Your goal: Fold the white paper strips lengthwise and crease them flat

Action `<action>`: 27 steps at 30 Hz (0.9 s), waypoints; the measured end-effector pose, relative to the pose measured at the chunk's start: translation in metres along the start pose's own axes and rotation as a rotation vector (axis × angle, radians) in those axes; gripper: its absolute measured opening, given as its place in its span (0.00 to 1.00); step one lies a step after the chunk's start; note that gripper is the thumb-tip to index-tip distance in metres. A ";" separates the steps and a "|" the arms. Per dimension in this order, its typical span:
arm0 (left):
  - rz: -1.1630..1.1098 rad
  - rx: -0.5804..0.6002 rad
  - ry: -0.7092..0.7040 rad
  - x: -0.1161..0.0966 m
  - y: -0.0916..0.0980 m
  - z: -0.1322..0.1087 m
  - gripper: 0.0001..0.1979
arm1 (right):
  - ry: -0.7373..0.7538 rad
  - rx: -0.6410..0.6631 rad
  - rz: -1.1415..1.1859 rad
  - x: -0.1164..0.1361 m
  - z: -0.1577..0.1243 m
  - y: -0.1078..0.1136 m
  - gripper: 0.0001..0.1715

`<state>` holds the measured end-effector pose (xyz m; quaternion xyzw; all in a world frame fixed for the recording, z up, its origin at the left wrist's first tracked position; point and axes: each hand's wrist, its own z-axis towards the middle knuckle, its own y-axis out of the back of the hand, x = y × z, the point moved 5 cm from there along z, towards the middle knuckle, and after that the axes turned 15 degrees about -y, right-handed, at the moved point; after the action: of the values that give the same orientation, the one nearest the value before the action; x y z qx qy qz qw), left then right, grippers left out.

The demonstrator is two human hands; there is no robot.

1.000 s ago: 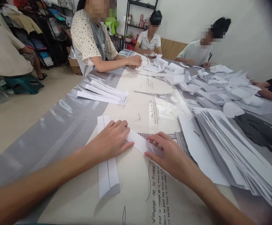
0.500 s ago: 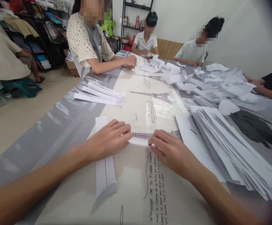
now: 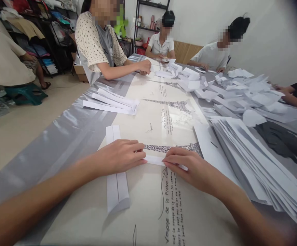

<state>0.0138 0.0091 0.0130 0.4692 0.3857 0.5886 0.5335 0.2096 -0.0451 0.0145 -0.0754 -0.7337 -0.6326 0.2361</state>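
Note:
A narrow white paper strip [image 3: 154, 160] stretches between my two hands, low over the printed table cover. My left hand [image 3: 124, 155] pinches its left end with closed fingers. Farther right, my right hand [image 3: 189, 164] has thumb and fingertips closed on the strip, and a bit of white pokes out beneath them. Under my left hand and wrist lies a folded white paper [image 3: 118, 193] with a lengthwise crease line, partly covered. Several white paper strips [image 3: 112, 104] rest fanned out beyond my left hand. A stack of white paper sheets [image 3: 251, 164] lies right of my right hand.
A heap of folded white papers [image 3: 240, 90] spreads over the table's far right. Dark grey cloth-like material [image 3: 276, 138] lies beside the stack. Several people sit around the table, one with hands [image 3: 144, 66] over its far left. A green stool [image 3: 26, 94] stands left.
Both hands have come slightly lower in view, and more of the paper strip shows between them. The whole view has shifted a little.

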 end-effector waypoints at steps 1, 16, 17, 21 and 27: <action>-0.003 -0.001 0.021 0.000 0.000 0.000 0.18 | -0.026 -0.011 0.003 -0.001 0.002 0.000 0.18; 0.077 0.043 0.080 0.000 -0.008 0.002 0.10 | 0.122 -0.135 -0.140 0.009 0.004 -0.012 0.16; 0.080 0.058 0.067 -0.001 -0.007 0.002 0.09 | 0.144 -0.135 -0.132 0.010 0.004 -0.012 0.15; 0.093 0.060 0.002 -0.003 -0.005 0.002 0.10 | 0.175 -0.164 -0.112 0.009 0.006 -0.013 0.13; 0.159 -0.022 -0.066 -0.012 0.000 0.005 0.09 | 0.205 -0.229 -0.123 0.014 0.007 -0.013 0.12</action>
<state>0.0181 -0.0025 0.0125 0.5115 0.3232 0.6175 0.5026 0.1901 -0.0438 0.0085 0.0081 -0.6321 -0.7298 0.2603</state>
